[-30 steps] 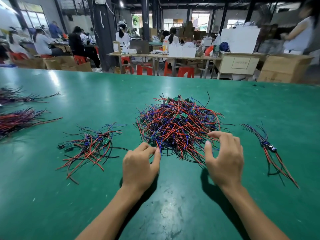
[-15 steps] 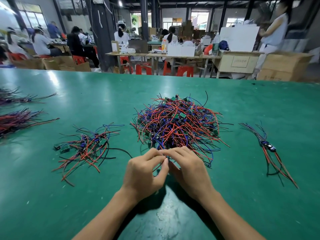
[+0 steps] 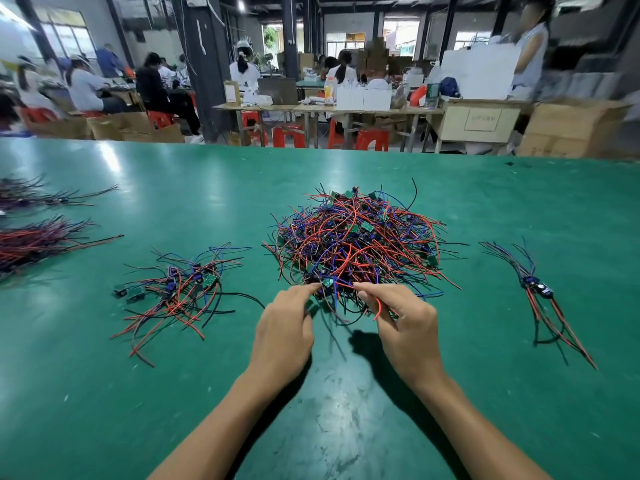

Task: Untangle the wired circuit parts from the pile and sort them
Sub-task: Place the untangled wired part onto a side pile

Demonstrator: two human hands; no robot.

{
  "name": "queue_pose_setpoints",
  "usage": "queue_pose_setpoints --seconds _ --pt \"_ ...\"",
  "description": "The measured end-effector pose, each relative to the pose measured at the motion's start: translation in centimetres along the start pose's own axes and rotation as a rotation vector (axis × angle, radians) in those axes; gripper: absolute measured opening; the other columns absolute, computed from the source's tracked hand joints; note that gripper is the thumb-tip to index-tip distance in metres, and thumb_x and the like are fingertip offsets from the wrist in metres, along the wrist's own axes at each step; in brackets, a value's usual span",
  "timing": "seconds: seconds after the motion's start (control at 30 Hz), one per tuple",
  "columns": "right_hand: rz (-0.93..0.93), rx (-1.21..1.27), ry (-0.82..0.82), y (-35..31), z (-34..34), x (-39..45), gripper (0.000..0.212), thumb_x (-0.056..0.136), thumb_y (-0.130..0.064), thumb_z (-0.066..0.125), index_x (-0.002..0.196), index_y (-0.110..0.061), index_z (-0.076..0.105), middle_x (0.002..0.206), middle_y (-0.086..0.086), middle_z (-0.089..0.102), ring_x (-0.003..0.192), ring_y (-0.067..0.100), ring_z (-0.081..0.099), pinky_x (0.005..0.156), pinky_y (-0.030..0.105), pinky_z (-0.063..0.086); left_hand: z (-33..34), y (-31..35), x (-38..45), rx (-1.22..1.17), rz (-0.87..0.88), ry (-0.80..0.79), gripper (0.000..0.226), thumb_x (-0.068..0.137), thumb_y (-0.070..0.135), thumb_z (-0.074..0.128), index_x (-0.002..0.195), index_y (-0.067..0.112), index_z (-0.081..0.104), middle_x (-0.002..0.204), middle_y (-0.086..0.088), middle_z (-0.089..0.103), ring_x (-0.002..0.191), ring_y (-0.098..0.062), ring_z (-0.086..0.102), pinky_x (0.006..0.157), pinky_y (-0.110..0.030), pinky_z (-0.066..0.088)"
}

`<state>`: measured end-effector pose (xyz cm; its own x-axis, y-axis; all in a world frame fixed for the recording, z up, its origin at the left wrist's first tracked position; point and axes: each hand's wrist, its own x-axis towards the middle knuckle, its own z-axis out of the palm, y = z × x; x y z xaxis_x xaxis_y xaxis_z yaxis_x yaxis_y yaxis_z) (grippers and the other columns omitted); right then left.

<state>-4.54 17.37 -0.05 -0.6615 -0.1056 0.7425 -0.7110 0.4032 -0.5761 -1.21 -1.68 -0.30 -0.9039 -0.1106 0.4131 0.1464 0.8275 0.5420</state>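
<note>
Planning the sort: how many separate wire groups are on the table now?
5: main pile centre, small pile left, two bundles far left, one set right. More may lie off-frame.

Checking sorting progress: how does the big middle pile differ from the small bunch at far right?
The middle pile is a dense tangled heap; the right bunch is a few wires lying roughly parallel. Both hands, left hand and right hand, pinch at the pile; the bunch lies untouched. Both have red, blue and black wires.

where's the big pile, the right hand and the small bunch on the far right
big pile (image 3: 356,240), head view, middle of the tangle
right hand (image 3: 408,327), head view, back of the hand
small bunch (image 3: 535,287), head view, its dark parts
</note>
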Motion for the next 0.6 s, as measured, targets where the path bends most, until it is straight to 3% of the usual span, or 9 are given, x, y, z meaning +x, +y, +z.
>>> queue_pose_setpoints --seconds 0.17,0.27,0.4,0.5,0.6 --pt "-0.176 -0.096 0.016 -0.4 0.1 -0.1 0.028 0.090 0.005 0.071 0.111 -0.012 0.077 0.100 -0.006 0.074 0.092 0.009 0.067 0.083 0.025 0.055 0.1 0.4 0.4 0.053 0.063 -0.009 0.049 0.100 0.039 0.055 0.147 0.025 0.049 0.139 0.007 0.052 0.124 -0.016 0.048 0.102 -0.037 0.042" --pt "-0.235 -0.105 0.048 -0.7 0.4 -0.2 0.025 0.091 0.003 0.068 0.110 -0.011 0.078 0.099 -0.006 0.074 0.090 0.010 0.068 0.083 0.024 0.054 0.1 0.3 0.9 0.039 0.093 0.005 0.045 0.098 0.037 0.061 0.143 0.029 0.054 0.137 0.010 0.054 0.124 -0.014 0.050 0.101 -0.036 0.042" --pt "-0.246 -0.099 0.076 -0.9 0.7 -0.2 0.024 0.090 0.002 0.073 0.109 -0.011 0.078 0.098 -0.007 0.074 0.087 0.009 0.068 0.081 0.024 0.054 -0.1 0.2 1.5 0.049 0.143 0.106 0.036 0.088 0.033 0.075 0.123 0.026 0.067 0.119 0.010 0.064 0.109 -0.015 0.057 0.087 -0.036 0.045" --pt "-0.152 -0.033 0.091 -1.2 0.8 -0.1 0.025 0.092 -0.007 0.074 0.115 -0.015 0.076 0.103 -0.011 0.075 0.091 0.003 0.069 0.084 0.017 0.052 0.1 0.3 1.7 0.137 0.223 0.177 0.025 0.084 0.035 0.079 0.105 0.025 0.072 0.105 0.010 0.068 0.094 -0.018 0.060 0.076 -0.036 0.045" --pt "0.105 0.159 0.084 -1.8 0.8 0.0 0.033 0.092 -0.017 0.074 0.121 -0.031 0.065 0.095 -0.013 0.076 0.090 0.005 0.073 0.084 0.016 0.052 0.3 0.3 2.1 0.203 0.288 0.197 0.019 0.085 0.034 0.077 0.098 0.023 0.072 0.100 0.008 0.068 0.089 -0.022 0.059 0.072 -0.037 0.044"
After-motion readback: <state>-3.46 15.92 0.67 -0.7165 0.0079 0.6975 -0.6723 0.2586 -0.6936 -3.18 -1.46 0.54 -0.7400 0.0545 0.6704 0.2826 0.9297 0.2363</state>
